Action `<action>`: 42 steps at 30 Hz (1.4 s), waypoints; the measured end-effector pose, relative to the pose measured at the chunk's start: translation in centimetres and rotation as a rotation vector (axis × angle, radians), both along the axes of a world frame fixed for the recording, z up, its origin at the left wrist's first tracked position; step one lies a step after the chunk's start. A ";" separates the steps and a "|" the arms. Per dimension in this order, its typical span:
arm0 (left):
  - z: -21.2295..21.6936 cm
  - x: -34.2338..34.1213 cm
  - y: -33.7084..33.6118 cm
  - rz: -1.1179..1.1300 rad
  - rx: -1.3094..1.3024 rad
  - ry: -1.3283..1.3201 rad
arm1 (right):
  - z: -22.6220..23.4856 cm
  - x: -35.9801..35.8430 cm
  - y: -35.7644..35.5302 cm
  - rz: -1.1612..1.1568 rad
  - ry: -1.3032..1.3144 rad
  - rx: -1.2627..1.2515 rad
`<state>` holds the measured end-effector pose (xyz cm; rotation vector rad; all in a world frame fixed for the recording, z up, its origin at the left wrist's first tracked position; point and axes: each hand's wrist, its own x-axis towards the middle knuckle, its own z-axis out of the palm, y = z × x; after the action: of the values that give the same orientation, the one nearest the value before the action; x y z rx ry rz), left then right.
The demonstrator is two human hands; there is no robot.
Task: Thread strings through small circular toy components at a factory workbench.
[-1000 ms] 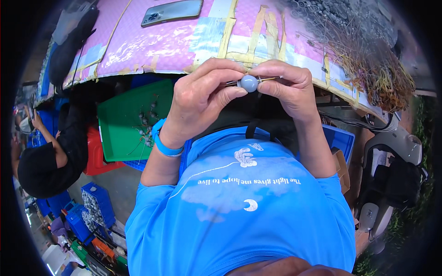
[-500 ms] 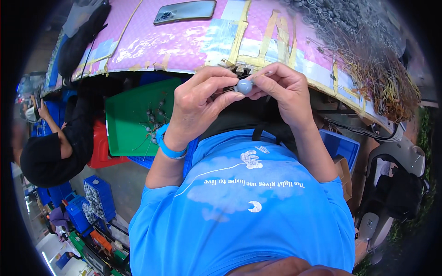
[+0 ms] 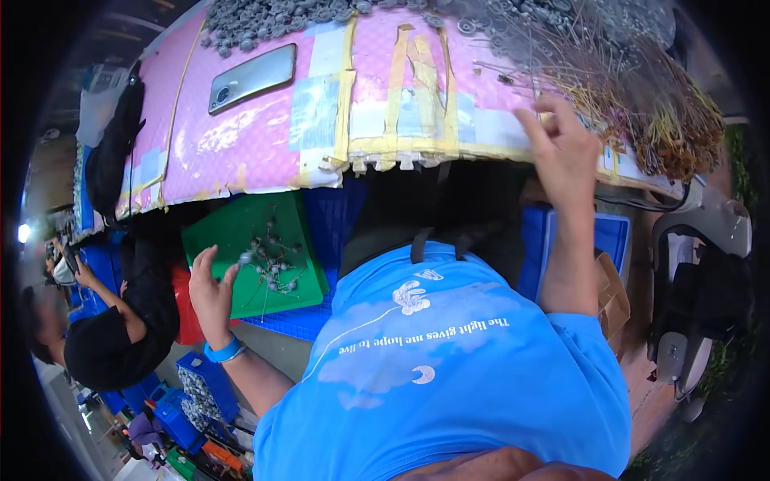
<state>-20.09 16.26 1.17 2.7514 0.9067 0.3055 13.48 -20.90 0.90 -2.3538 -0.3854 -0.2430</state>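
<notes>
At the left, my left hand (image 3: pixel 210 293) is open, thumb and fingers apart, beside the green tray (image 3: pixel 309 282). A blurred grey ball (image 3: pixel 245 258) is just off its fingertips, above the tray, apart from the hand. Several grey balls with thin wire leads (image 3: pixel 277 264) lie in a loose cluster in the tray. My right hand (image 3: pixel 565 148) is over the table's front edge at the right, thumb and fingers apart, near the pile of thin wires (image 3: pixel 666 120). I see nothing held in it, though its fingertips overlap stray wires.
The pink, taped table (image 3: pixel 241 152) carries a phone (image 3: pixel 253 78) and a heap of grey round parts (image 3: pixel 273 22). Blue crates (image 3: pixel 589 240) and a cardboard box (image 3: pixel 613 297) stand below right. A person in black (image 3: pixel 112 337) works at the left.
My hands have moved apart from the grey ball they held together. The left went to the green tray and let the ball go; the right went toward the wire pile. The view has shifted.
</notes>
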 end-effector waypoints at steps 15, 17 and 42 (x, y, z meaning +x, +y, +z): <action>0.5 39.3 -7.0 -0.633 -0.155 -0.540 | -1.0 0.4 -0.1 0.127 0.289 0.882; 0.1 41.7 -8.2 -0.677 -0.025 -0.543 | -1.4 0.2 1.3 0.183 0.511 1.156; -1.7 19.5 -15.5 -0.452 -1.424 -0.231 | -0.4 -5.1 5.0 0.633 1.370 1.159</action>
<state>-0.59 0.75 -0.49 1.4494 0.1930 -0.1078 8.41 -15.93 0.47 -0.7904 -0.1615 1.0936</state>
